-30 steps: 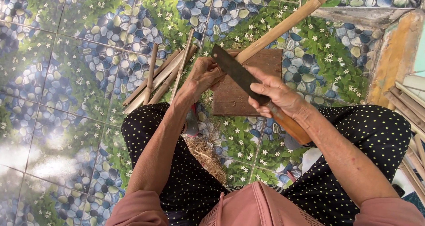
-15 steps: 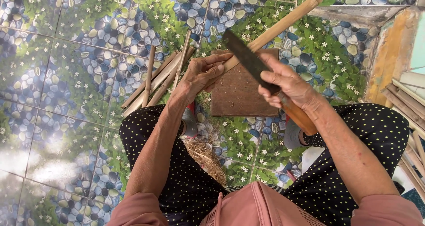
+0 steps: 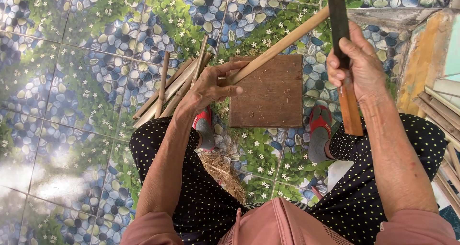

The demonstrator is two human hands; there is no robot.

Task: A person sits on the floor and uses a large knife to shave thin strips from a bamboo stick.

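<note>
My left hand (image 3: 211,84) grips the near end of a long bamboo stick (image 3: 282,42) that slants up to the right over a brown wooden board (image 3: 268,94) on the floor. My right hand (image 3: 359,65) is raised at the right and closed around the wooden handle (image 3: 350,108) of a knife with a dark blade (image 3: 336,12) that points up past the frame's top edge. The blade is apart from the stick.
Several split bamboo sticks (image 3: 167,94) lie on the patterned tile floor (image 3: 72,82) left of the board. A heap of shavings (image 3: 225,170) lies between my feet in red sandals (image 3: 318,130). More bamboo strips (image 3: 443,110) lean at the right edge.
My right hand has lifted the knife up and to the right, off the stick. My left hand keeps hold of the stick over the board.
</note>
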